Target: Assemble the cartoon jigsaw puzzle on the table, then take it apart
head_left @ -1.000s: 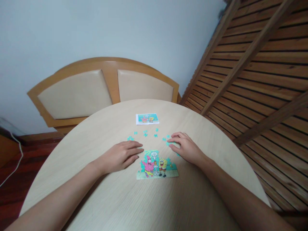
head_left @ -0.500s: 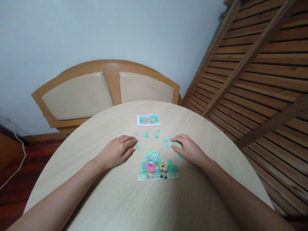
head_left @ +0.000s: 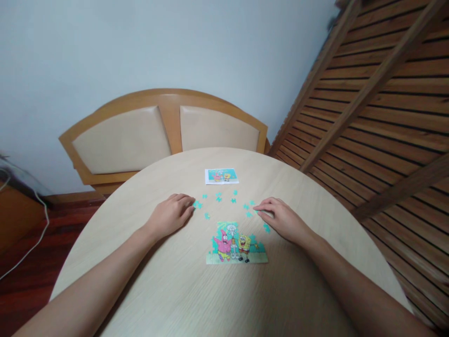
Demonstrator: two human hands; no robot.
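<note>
Inspection of both hands at a round counter (head_left: 147,299). The assembled puzzle section (head_left: 235,244) lies flat, leftward of the right grip (head_left: 282,218) and toward the wearer; from the left grip (head_left: 170,216) it lies rightward and also toward the wearer. Its long axis runs left to right, across the wearer's front. The right grip is the nearer of the two, and the section's stepped, unfilled upper-right edge faces it — this is the governing relation.

Right grip: thumb and forefinger close together, a puzzle piece (head_left: 256,212) at their tips; whether it is pinched or merely touched cannot be determined. Several loose pieces (head_left: 249,215) sit just left of these fingertips, and a single piece (head_left: 267,228) lies just on the wearer's side of them.

Left grip: fingers bent, a piece pair (head_left: 198,205) directly at the tips; whether the fingers close on it cannot be told. Ahead of and between both grips lie a scattered row (head_left: 219,199) and, beyond, a picture card (head_left: 221,176).

Compared with half a second earlier: the pair at the left fingertips, then hidden by that hand, is now exposed — the right grip stays beside the same cluster.
</note>
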